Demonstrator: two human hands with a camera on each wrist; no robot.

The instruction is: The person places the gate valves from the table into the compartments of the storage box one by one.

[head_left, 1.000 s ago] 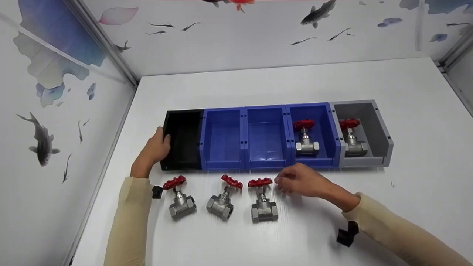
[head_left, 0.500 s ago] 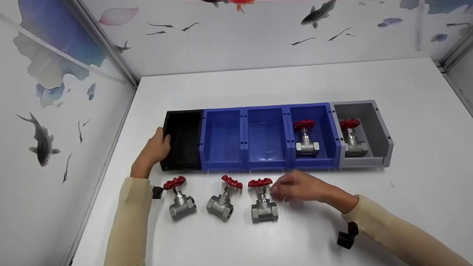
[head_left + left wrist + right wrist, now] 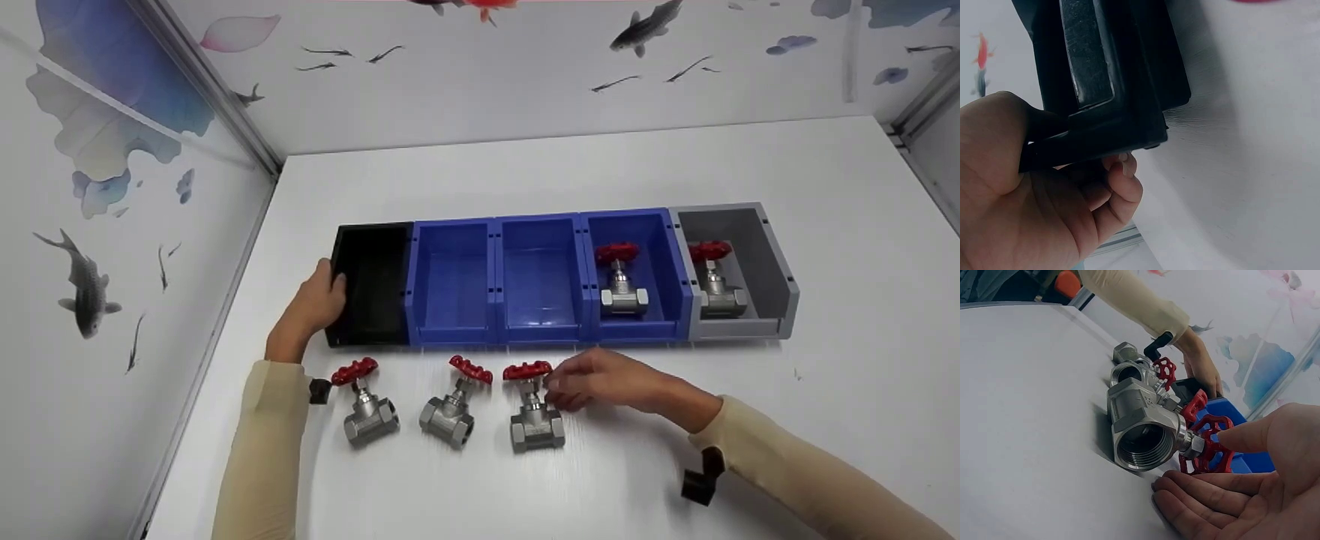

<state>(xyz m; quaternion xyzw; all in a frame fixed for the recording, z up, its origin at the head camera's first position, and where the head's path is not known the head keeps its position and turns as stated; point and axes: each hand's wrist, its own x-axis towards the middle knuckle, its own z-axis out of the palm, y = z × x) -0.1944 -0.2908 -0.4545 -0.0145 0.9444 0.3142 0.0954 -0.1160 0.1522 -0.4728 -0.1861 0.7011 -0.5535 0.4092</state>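
Observation:
In the head view my left hand (image 3: 311, 300) holds the left wall of the black bin (image 3: 371, 337). The left wrist view shows the thumb over the black wall (image 3: 1095, 140) and the fingers curled beneath. My right hand (image 3: 611, 382) is beside the rightmost of three steel valves (image 3: 536, 427) in front of the bins. In the right wrist view its fingers (image 3: 1207, 495) are extended under that valve's red handwheel (image 3: 1216, 444), with the thumb tip at the wheel; whether it touches cannot be told. The middle valve (image 3: 448, 420) and left valve (image 3: 369, 418) lie tilted.
Right of the black bin are three blue bins (image 3: 454, 334) and a grey bin (image 3: 784, 307), in one row. One valve (image 3: 622, 296) stands in the right blue bin, another valve (image 3: 721, 296) in the grey bin. Printed walls border the white table (image 3: 450, 495).
My right hand has moved left and slightly down to the rightmost loose valve's handwheel. My left hand, the bins and the valves have stayed in place.

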